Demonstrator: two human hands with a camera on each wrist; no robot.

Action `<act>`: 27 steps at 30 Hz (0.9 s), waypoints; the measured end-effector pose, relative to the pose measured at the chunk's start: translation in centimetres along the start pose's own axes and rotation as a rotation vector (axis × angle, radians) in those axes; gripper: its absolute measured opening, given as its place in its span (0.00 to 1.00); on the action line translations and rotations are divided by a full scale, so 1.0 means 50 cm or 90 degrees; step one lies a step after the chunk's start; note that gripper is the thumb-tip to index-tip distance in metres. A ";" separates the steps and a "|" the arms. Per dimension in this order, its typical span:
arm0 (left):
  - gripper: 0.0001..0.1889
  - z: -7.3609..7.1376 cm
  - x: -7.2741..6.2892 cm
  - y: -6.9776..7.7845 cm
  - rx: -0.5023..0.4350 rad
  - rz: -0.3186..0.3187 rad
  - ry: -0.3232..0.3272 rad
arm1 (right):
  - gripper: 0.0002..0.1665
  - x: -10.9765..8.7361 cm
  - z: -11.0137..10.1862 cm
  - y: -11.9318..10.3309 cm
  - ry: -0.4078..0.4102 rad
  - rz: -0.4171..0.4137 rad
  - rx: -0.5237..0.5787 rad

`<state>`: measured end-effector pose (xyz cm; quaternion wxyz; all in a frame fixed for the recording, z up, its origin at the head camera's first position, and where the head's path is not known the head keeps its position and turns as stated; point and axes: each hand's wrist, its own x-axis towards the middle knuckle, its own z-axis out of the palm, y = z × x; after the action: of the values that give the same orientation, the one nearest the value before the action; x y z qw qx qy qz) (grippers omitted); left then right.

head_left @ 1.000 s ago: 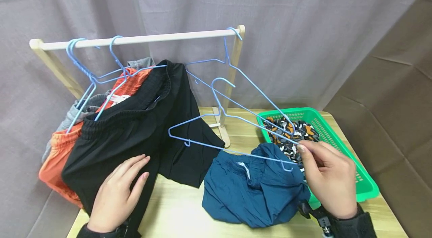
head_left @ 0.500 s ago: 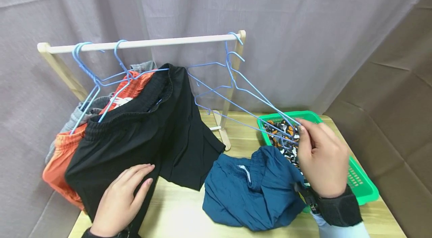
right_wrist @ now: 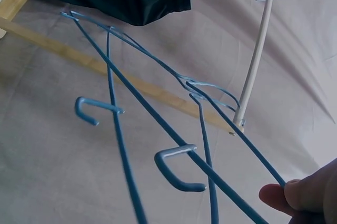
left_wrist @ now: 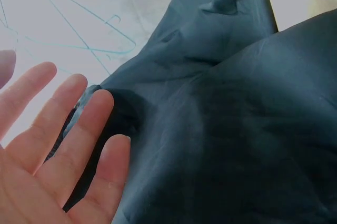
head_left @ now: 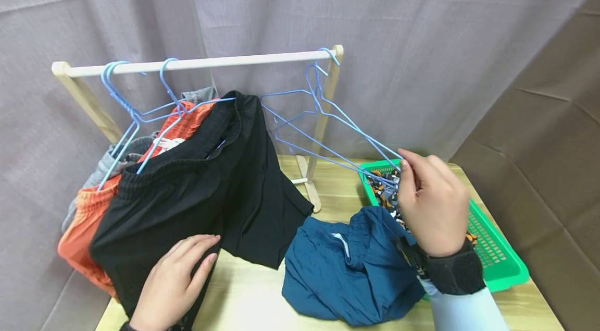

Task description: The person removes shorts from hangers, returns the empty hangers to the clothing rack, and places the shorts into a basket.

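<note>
My right hand (head_left: 436, 200) pinches one end of a blue wire hanger (head_left: 307, 76) between thumb and fingertips. This hanger's hook stands just below the white rod (head_left: 244, 60), close to another bare blue hanger (head_left: 287, 93) on the rod's right end. In the right wrist view the thumb and a fingertip grip the hanger's wire (right_wrist: 250, 145). My left hand (head_left: 175, 281), fingers extended, is at the lower part of black shorts (head_left: 187, 195) hung on the rack. The left wrist view shows the fingers spread over the dark cloth (left_wrist: 210, 129); I cannot tell whether they touch it.
Dark blue shorts (head_left: 347, 273) lie bunched on the wooden table (head_left: 253, 294). A green basket (head_left: 508, 271) with patterned cloth (head_left: 382, 198) stands at right. Orange shorts (head_left: 84, 227) and a grey garment (head_left: 96, 167) hang behind the black shorts. Grey curtain (head_left: 398, 34) backs the rack.
My right hand has moved back and left, carrying the hanger from above the blue shorts to beside the hanging bare hanger, its hook rising toward the rod. My left hand has barely moved.
</note>
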<state>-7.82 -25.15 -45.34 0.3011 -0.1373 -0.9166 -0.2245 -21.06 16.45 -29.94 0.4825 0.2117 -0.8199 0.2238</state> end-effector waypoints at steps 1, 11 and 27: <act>0.24 0.002 0.001 0.001 -0.002 0.004 0.002 | 0.14 0.003 0.002 -0.001 -0.002 -0.001 0.001; 0.22 0.013 0.009 0.008 -0.012 0.011 -0.005 | 0.13 0.031 0.029 -0.011 -0.018 -0.013 0.025; 0.23 0.021 0.019 0.023 -0.003 0.013 0.000 | 0.15 0.061 0.053 -0.041 -0.027 0.009 0.040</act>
<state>-8.66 -23.51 -45.13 0.3033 -0.1477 -0.9144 -0.2236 -23.11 12.86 -28.07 0.4568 0.2259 -0.8238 0.2484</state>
